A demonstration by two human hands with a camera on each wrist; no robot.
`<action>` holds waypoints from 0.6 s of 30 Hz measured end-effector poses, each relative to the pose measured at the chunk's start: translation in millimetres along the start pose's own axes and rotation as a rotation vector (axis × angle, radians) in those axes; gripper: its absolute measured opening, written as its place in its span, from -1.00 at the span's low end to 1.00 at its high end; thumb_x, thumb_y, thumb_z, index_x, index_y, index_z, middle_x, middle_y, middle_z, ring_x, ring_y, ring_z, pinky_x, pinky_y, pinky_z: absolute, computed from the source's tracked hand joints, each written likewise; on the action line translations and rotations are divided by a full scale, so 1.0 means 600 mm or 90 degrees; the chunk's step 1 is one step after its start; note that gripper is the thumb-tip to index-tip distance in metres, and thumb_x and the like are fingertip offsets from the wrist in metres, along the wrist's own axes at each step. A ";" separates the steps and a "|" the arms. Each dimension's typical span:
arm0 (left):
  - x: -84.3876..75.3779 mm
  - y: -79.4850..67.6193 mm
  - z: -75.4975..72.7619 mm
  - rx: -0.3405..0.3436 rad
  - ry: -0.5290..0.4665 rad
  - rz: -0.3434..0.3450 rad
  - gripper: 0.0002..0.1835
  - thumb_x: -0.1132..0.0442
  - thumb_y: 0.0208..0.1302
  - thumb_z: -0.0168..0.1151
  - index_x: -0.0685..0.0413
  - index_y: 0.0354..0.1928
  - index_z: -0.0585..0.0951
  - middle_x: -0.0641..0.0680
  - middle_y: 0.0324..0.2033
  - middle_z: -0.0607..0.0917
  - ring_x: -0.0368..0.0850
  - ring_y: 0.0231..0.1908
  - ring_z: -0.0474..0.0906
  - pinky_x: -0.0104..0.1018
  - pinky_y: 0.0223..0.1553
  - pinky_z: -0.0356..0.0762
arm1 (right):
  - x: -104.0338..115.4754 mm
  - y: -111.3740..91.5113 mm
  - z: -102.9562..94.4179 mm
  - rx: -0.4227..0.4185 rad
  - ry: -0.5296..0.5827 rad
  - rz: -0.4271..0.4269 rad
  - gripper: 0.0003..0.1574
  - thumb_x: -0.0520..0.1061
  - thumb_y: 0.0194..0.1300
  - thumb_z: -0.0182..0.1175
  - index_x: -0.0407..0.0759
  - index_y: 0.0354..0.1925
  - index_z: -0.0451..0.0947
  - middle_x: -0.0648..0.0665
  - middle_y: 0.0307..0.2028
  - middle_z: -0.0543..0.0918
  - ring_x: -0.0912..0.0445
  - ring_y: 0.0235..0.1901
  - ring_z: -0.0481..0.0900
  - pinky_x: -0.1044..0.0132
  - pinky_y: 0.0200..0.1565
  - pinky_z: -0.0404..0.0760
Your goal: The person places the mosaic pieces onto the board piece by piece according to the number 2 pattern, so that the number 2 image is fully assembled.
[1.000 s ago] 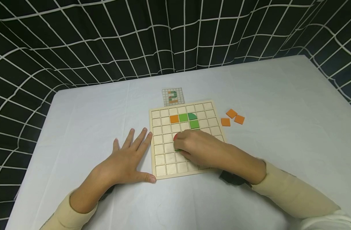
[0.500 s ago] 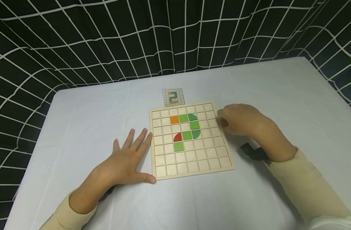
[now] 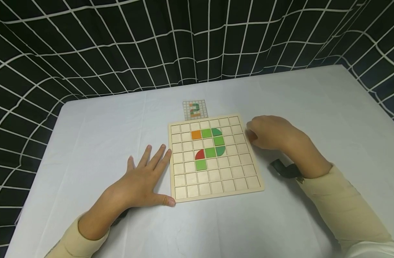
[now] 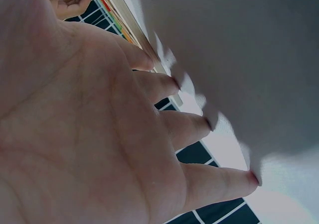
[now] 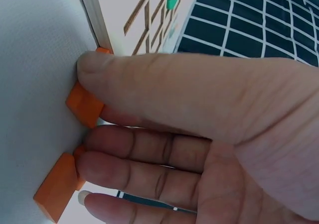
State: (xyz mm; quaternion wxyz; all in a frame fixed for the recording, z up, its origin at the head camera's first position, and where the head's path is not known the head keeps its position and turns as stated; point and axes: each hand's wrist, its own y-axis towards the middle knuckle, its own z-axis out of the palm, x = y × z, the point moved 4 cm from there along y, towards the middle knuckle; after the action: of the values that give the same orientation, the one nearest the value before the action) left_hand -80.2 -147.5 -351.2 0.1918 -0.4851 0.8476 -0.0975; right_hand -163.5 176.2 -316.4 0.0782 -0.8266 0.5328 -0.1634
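Note:
My left hand (image 3: 142,182) lies flat with fingers spread, its thumb and a fingertip touching the left side of a wooden grid board (image 3: 229,184). Set in the board are an orange square (image 3: 196,134), several green squares (image 3: 210,152), two dark green rounded tiles (image 3: 220,151) and a red rounded tile (image 3: 200,154). Beyond the board's right edge, my right hand (image 3: 271,133) has its fingers curled down at the table. In the right wrist view its thumb and forefinger pinch an orange tile (image 5: 83,105). Another orange tile (image 5: 56,186) lies by the other fingertips. My right hand hides these tiles in the head view.
A small pattern card (image 3: 195,110) lies against the board's far edge, with a coloured figure on a grid. A white cloth (image 3: 197,229) covers the table. A dark curtain with white grid lines (image 3: 197,43) hangs behind it.
My right hand has left the board's middle and moved right to the orange tiles, uncovering the red tile and green tiles. My left hand has stayed in place.

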 end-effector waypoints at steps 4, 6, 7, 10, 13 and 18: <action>0.000 0.000 0.001 0.000 0.002 -0.002 0.45 -0.64 -0.16 0.24 0.02 0.62 -0.15 0.13 0.58 -0.20 0.36 0.50 -0.36 0.67 0.15 -0.21 | -0.003 0.000 0.000 0.006 0.009 0.006 -0.73 -0.34 0.15 0.27 -0.12 -0.55 0.40 -0.07 -0.56 0.40 0.04 -0.49 0.35 0.17 -0.41 0.31; 0.000 0.000 0.001 0.000 0.002 -0.002 0.45 -0.64 -0.16 0.24 0.01 0.62 -0.16 0.13 0.58 -0.21 0.36 0.50 -0.36 0.67 0.15 -0.21 | -0.003 0.000 0.000 0.009 0.010 0.006 -0.73 -0.34 0.10 0.28 -0.12 -0.55 0.39 -0.06 -0.56 0.40 0.04 -0.49 0.35 0.17 -0.41 0.30; 0.001 0.000 0.002 0.000 0.002 -0.002 0.45 -0.64 -0.16 0.24 0.01 0.62 -0.16 0.13 0.59 -0.21 0.36 0.50 -0.36 0.67 0.15 -0.21 | -0.003 0.000 0.000 0.009 0.009 0.004 -0.73 -0.34 0.08 0.29 -0.12 -0.54 0.39 -0.06 -0.55 0.41 0.04 -0.48 0.36 0.17 -0.41 0.31; 0.001 0.001 0.003 -0.001 0.001 -0.002 0.45 -0.64 -0.16 0.24 0.00 0.62 -0.16 0.12 0.59 -0.21 0.35 0.51 -0.37 0.67 0.15 -0.22 | -0.004 0.000 0.000 0.010 0.005 0.001 -0.73 -0.34 0.06 0.31 -0.12 -0.53 0.40 -0.06 -0.55 0.42 0.04 -0.48 0.37 0.17 -0.41 0.32; 0.001 0.001 0.003 -0.001 -0.001 -0.002 0.45 -0.64 -0.16 0.24 -0.01 0.62 -0.16 0.11 0.59 -0.21 0.34 0.51 -0.38 0.67 0.15 -0.22 | -0.004 0.000 0.000 0.010 0.007 0.000 -0.73 -0.33 0.05 0.32 -0.11 -0.52 0.40 -0.05 -0.56 0.43 0.04 -0.48 0.37 0.16 -0.41 0.33; 0.002 0.001 0.003 -0.001 -0.005 -0.004 0.46 -0.64 -0.17 0.24 -0.02 0.62 -0.17 0.10 0.59 -0.22 0.34 0.51 -0.38 0.67 0.16 -0.23 | -0.005 0.000 0.001 0.009 0.016 -0.004 -0.74 -0.34 0.06 0.31 -0.11 -0.52 0.41 -0.05 -0.56 0.43 0.05 -0.49 0.37 0.17 -0.40 0.33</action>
State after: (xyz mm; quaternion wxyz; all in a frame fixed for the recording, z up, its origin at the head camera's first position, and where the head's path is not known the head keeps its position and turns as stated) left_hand -80.5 -148.1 -353.6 0.1941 -0.4882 0.8455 -0.0955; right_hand -164.1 178.8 -317.4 0.0769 -0.8254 0.5302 -0.1780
